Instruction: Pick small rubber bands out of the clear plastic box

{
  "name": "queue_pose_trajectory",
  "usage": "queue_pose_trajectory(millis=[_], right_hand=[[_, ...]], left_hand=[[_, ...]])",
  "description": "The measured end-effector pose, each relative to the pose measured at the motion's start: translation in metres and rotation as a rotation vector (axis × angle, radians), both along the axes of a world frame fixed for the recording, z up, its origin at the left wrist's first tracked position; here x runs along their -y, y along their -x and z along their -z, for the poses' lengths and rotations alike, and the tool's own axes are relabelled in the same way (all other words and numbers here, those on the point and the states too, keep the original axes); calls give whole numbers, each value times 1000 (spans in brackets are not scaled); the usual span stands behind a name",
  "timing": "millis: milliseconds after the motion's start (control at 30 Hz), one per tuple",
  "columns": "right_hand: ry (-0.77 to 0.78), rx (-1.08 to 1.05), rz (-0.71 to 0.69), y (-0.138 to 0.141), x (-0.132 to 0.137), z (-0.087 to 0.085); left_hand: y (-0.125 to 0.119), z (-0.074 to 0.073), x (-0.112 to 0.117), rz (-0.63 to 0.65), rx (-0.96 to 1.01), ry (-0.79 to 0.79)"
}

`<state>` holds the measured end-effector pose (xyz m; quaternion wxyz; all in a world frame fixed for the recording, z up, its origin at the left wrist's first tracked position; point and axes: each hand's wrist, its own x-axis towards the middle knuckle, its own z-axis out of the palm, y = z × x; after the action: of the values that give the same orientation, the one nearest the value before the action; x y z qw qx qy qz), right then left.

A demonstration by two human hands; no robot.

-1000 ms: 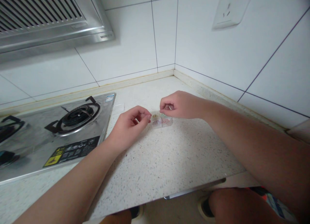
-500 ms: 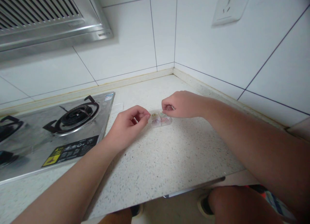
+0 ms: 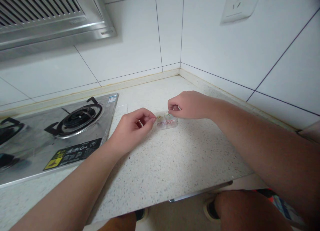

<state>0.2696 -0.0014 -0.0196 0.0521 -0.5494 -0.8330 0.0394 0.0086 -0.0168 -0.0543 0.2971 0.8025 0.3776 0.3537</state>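
So there's a little clear plastic packet (image 3: 167,121) lying on the speckled countertop (image 3: 175,161), a short way to the right of the gas stove (image 3: 50,137), out toward the tiled corner. It's see-through with some pink and green print on it, too small to read.

Both hands are on it. The left hand (image 3: 132,126) is curled up at the packet's left edge, fingers and thumb pinched together right where the plastic starts, so it looks like it's nipping that end. The right hand (image 3: 190,105) sits at the packet's far right corner, knuckles up, fingers tucked under in a tight pinch on the top edge. I can't see the actual fingertips on the plastic for that one, the hand covers them, but it's definitely closed and touching the packet.

The packet looks flat or nearly flat on the counter between the two hands.

Other stuff relative to the stove: the steel range hood (image 3: 50,21) hangs above it, a wall socket (image 3: 238,6) is way off up on the right-hand tiles, and there's a thin clear strip (image 3: 121,108) lying just beside the stove's right edge.
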Motion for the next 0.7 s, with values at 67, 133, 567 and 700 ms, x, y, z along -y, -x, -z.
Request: queue_pose_trajectory(millis=[67,133,567,700], right_hand=[[0,4,12,0,0,0],[-2,5,23,0,0,-1],[12,9,3,0,1,1],[16,-3,-11,0,1,-1]], left_hand=[[0,0,0,6,-2,-6],[0,-1,1,8,-8,-11],[1,-3,3,34,-21,-29],[1,-3,3,44,-20,-32]])
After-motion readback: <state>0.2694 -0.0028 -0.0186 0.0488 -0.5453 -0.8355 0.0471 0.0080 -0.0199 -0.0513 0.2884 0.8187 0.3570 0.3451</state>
